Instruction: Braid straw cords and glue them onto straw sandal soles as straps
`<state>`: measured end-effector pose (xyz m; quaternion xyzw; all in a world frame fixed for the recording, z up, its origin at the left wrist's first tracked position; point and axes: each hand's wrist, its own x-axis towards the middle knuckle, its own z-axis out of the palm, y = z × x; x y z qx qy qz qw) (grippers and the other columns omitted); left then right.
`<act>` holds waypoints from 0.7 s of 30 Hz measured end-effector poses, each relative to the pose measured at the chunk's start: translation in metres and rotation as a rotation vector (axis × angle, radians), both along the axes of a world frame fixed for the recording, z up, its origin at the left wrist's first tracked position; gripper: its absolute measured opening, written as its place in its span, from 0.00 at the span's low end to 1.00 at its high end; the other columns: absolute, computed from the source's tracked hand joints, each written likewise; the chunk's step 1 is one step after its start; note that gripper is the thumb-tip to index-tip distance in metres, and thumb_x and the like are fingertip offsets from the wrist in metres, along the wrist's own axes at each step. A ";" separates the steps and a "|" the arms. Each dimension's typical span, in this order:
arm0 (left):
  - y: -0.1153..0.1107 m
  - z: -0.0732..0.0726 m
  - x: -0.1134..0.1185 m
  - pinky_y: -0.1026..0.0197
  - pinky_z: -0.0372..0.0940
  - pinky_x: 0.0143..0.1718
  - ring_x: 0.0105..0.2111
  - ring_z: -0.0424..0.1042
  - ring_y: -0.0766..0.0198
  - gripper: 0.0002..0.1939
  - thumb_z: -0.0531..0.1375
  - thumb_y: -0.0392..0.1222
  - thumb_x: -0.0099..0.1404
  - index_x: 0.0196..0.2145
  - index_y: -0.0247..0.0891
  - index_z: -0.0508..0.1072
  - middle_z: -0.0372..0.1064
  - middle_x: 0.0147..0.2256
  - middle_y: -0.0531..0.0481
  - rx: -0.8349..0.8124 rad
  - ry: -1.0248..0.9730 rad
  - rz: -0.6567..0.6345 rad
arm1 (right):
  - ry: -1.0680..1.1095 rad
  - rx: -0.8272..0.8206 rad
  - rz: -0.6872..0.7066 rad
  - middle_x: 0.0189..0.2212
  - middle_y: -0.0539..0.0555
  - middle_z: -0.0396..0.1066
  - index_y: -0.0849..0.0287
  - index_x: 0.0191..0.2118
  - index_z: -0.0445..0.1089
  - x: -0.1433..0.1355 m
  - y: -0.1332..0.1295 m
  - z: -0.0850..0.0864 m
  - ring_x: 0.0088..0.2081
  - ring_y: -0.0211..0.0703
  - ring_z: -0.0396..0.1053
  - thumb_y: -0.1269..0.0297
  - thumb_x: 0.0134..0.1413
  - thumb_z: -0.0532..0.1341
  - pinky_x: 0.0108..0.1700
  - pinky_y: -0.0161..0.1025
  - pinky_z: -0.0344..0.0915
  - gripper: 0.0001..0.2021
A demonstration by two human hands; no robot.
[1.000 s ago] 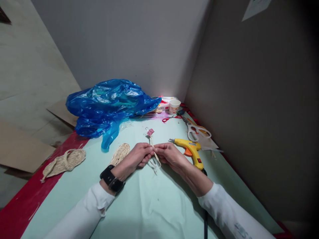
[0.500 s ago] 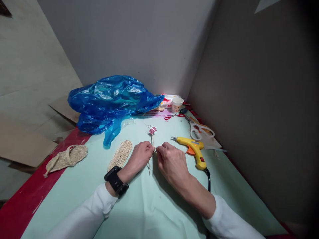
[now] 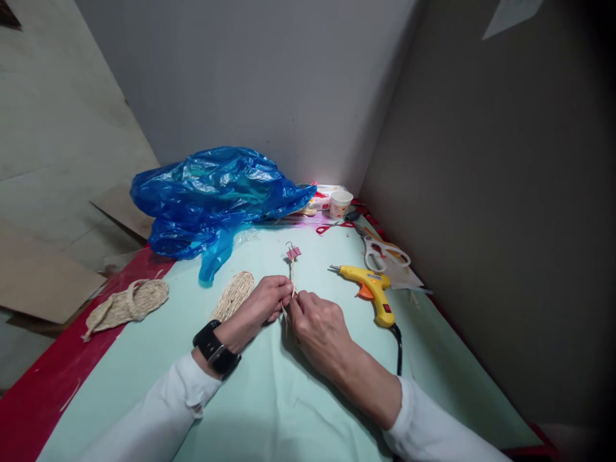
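A pink binder clip [image 3: 293, 252] grips the far end of several pale straw-coloured strands [image 3: 292, 274], which run toward me and look partly braided. My left hand [image 3: 267, 298], with a black watch on its wrist, pinches the strands from the left. From the right, my right hand [image 3: 317, 324] pinches them too, its fingertips close to the left ones. Loose strand ends hang below my fingers, partly hidden. Beside my left hand lies a woven oval sole [image 3: 235, 294], its near end covered by that hand and wrist.
A small woven slipper [image 3: 129, 305] lies at the left edge. Behind are a blue plastic bag [image 3: 216, 186], a paper cup [image 3: 341, 204] and red-handled scissors [image 3: 325, 228]. To the right are a yellow glue gun [image 3: 368, 282] with a black cord and white-handled scissors [image 3: 374, 253].
Both hands have shifted slightly left and toward me along the strands, still pinching. The view has moved a little; the clip and surrounding things keep their places.
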<state>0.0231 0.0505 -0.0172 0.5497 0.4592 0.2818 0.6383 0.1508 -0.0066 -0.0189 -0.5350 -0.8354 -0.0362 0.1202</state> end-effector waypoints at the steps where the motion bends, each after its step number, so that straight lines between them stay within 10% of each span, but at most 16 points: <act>1: -0.001 0.000 0.000 0.69 0.43 0.15 0.14 0.47 0.76 0.08 0.57 0.43 0.57 0.26 0.38 0.61 0.51 0.18 0.62 0.006 -0.001 0.007 | 0.007 -0.006 0.014 0.34 0.62 0.73 0.66 0.42 0.73 0.000 -0.001 0.000 0.35 0.48 0.68 0.80 0.58 0.52 0.30 0.42 0.52 0.14; 11: -0.001 0.002 -0.003 0.69 0.43 0.16 0.15 0.48 0.76 0.06 0.55 0.40 0.58 0.24 0.37 0.62 0.53 0.19 0.60 0.062 0.016 -0.025 | 0.466 -0.291 -0.129 0.32 0.59 0.75 0.63 0.40 0.73 0.030 0.029 0.030 0.34 0.44 0.69 0.61 0.64 0.52 0.36 0.37 0.58 0.14; 21: -0.003 0.002 -0.003 0.65 0.47 0.20 0.16 0.55 0.70 0.11 0.53 0.41 0.60 0.21 0.38 0.65 0.62 0.18 0.55 0.253 0.318 0.013 | 0.806 -0.548 -0.096 0.17 0.47 0.64 0.61 0.21 0.66 0.025 0.052 0.004 0.22 0.34 0.58 0.66 0.56 0.54 0.27 0.32 0.52 0.14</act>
